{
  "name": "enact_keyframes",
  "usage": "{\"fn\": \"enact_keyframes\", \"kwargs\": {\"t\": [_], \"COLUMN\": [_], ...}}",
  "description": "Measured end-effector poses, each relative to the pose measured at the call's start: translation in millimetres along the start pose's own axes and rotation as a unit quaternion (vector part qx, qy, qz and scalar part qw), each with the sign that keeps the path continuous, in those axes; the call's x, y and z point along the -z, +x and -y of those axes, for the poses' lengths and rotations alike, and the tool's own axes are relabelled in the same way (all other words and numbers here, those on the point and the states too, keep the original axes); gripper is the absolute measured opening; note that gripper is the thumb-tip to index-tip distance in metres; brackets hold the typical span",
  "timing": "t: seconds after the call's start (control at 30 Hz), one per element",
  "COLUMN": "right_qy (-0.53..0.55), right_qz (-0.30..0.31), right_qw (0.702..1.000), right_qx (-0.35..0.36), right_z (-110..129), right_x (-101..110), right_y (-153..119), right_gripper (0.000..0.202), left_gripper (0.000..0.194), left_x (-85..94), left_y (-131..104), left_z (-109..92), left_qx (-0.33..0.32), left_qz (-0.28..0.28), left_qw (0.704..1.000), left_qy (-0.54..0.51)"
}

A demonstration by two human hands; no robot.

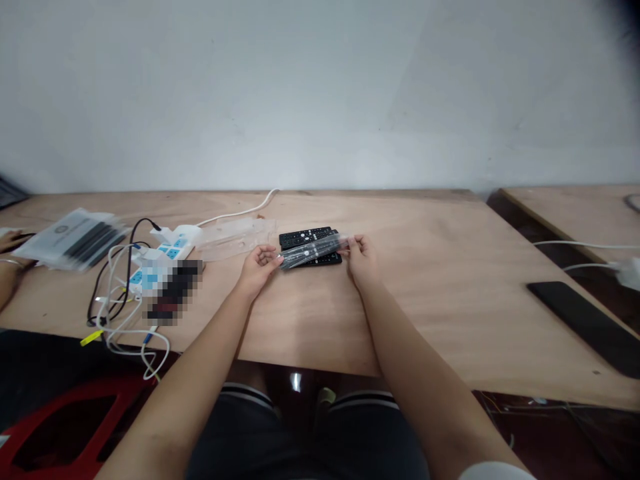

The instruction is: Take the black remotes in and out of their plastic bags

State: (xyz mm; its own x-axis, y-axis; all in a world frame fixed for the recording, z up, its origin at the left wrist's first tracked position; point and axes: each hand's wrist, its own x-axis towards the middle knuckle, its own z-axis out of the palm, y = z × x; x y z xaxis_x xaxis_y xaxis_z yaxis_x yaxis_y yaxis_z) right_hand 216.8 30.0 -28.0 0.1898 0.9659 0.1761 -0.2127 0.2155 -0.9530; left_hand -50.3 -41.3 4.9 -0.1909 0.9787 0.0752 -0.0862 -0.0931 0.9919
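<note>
I see the sleeved remote (311, 252) held between the two hands, over the loose black remotes (303, 237) and hiding part of them; whether it touches them I cannot tell. The left hand (261, 265) pinches its left end between thumb and fingers, and the right hand (361, 257) pinches the sleeve's clear right end. Both forearms reach forward from the bottom of my view and angle inward, fingers curled, the sleeved remote slanting so its right end lies farther off. The sleeve is clear, glossy, wrinkled plastic; the remotes are long, slim and black, dotted with small buttons, some pale. Left of the left hand, flat clear plastic (233, 239) lies on the worktop (430, 307), whose surface is smooth, pale wood grain. Beyond it I have a white power strip (183, 243) with blue sockets, looped cables, and, far right, a flat dark rounded slab (583, 327).
</note>
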Motion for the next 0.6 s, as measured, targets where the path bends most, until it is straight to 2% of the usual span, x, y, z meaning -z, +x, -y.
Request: {"fn": "enact_keyframes", "kwargs": {"t": [0.2,0.4,0.6], "right_qy": [0.026,0.037,0.030], "right_qz": [-0.035,-0.047,-0.039], "right_qw": [0.999,0.998,0.997], "right_qx": [-0.011,-0.032,-0.055], "right_z": [2.7,4.8,7.8], "right_x": [-1.8,-3.0,-2.4], "right_y": [-1.3,-2.6,-3.8], "right_gripper": [0.041,0.037,0.035], "left_gripper": [0.057,0.052,0.053], "left_x": [-0.5,-14.3,-16.1], "left_y": [0.5,-10.9,-14.9], "left_z": [6.7,7.3,3.3], "left_qx": [-0.021,-0.067,-0.079], "left_qz": [-0.005,0.075,0.067], "left_qw": [0.999,0.976,0.965], "left_qy": [0.034,0.193,0.240]}}
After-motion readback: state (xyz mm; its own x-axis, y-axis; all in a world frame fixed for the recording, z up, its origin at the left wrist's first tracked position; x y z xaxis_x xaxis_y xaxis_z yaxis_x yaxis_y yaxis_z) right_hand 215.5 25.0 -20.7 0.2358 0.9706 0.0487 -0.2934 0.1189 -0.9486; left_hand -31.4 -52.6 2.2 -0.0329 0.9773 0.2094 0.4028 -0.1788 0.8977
